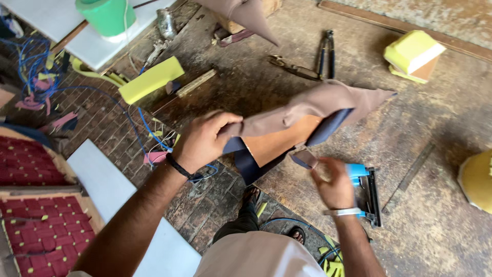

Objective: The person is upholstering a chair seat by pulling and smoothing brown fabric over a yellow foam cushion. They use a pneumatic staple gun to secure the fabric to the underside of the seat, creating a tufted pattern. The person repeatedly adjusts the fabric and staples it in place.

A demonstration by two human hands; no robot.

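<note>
1. Nearest the camera, the right hand (335, 184) is closing its fingers on a flap at the lower edge of the brown fabric (307, 105), seemingly pulling it tight; the hand is blurred, so the exact pinch is hard to read.
2. Just beside that hand, one blue staple gun (365, 187) is lying on the worn workbench (430, 225), probably so it is sitting within easy reach.
3. The left hand (205, 139) is clamping the fabric's opposite end, thumb and fingers together, holding the piece stretched over one tan wooden panel (277, 142). The covered panel is resting tilted at the bench edge, between the two hands, with dark blue strips (246, 164) hanging below it.
4. Further off, two metal hand tools, one pair of pliers (325, 51) and one pair of shears (293, 66), are lying beside each other.
5. Yellow foam pieces are showing in three places: a block (151, 79) at left, one (412, 51) on a wood piece at right, one (476, 179) at the right edge.
6. Farthest, one green bucket (107, 18) is standing on a white board (56, 20).
</note>
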